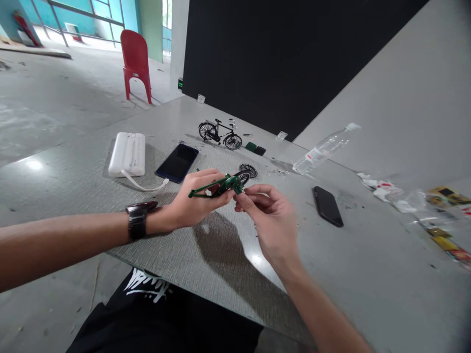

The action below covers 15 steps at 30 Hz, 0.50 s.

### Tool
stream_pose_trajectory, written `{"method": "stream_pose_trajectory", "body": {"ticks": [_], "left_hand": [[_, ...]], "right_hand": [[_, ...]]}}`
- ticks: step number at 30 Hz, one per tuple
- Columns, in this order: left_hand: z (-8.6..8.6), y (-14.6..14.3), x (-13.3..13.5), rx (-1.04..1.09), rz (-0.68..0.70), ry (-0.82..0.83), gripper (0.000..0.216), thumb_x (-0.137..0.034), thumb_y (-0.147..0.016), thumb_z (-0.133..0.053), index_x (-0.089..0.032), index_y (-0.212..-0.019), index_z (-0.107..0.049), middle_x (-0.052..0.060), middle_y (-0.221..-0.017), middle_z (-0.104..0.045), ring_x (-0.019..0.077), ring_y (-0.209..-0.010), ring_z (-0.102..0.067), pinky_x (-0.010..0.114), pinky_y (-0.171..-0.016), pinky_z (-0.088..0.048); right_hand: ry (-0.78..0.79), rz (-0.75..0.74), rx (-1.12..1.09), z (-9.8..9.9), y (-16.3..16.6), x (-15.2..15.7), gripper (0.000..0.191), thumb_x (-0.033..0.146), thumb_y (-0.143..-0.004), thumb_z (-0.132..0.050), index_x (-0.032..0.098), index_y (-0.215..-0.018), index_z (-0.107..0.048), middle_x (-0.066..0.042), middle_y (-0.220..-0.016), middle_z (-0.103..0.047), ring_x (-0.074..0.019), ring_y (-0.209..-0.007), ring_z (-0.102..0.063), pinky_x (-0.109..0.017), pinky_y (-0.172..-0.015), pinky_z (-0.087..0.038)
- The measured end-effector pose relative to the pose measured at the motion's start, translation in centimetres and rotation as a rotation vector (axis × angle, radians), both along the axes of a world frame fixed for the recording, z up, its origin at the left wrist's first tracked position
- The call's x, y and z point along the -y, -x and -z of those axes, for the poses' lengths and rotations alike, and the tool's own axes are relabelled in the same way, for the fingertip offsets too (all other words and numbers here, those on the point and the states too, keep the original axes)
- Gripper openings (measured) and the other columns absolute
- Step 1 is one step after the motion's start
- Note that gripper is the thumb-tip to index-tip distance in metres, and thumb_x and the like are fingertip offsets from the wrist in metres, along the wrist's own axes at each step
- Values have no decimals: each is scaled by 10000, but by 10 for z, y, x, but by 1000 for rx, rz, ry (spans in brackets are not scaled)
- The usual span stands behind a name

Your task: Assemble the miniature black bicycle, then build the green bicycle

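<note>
My left hand (196, 198), with a dark watch on its wrist, is closed around a small green model bicycle frame (217, 186) and holds it above the grey table (221, 274). My right hand (270, 215) is pinched at the frame's right end, thumb and fingers pressed together on a tiny part I cannot make out. Two small black spoked wheels (247, 171) lie on the table just behind the frame. A finished black model bicycle (220, 133) stands upright farther back.
A white power bank (128, 153) is cabled to a dark phone (177, 162) at the left. Another black phone (327, 206) lies at the right, a clear plastic bottle (324, 148) behind it, torn packets (415, 201) at the far right. A red chair (136, 61) stands beyond.
</note>
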<state>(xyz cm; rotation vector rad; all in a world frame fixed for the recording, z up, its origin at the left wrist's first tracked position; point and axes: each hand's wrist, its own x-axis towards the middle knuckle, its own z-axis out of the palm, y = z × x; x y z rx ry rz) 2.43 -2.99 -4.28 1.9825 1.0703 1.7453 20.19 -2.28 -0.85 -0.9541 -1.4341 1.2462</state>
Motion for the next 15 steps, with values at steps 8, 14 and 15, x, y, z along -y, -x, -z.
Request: {"method": "stream_pose_trajectory", "body": {"ticks": [8,14,15], "left_hand": [[-2,2,2,-46,9,-36,75,-210,-940,-686,-143,-926,-715,20,-782,-631,114,-697,-545,258,-630,-429],[0,2,2,-65,-11,-27,195,-232,-951,-679,-126,-1107,-729,33,-824,-651,124,-727,-574,266,-660,-464],[1,2,2,-71,-16,-24,206,-234,-955,-675,-129,-1125,-728,31,-823,-649,124,-728,-574,266,-661,-466]], "right_hand": [[49,-44,-93,2,-2,-3,244,282,-756,-899,239,-821,-668,47,-702,-730,-117,-637,-680,-257,-642,-521],[-3,-23,-86,3,-2,-1,223,275,-772,-878,236,-821,-664,49,-711,-711,-120,-653,-675,-278,-669,-542],[-12,-17,-83,3,-2,-1,219,274,-775,-875,235,-822,-664,49,-712,-708,-121,-654,-674,-280,-670,-546]]}}
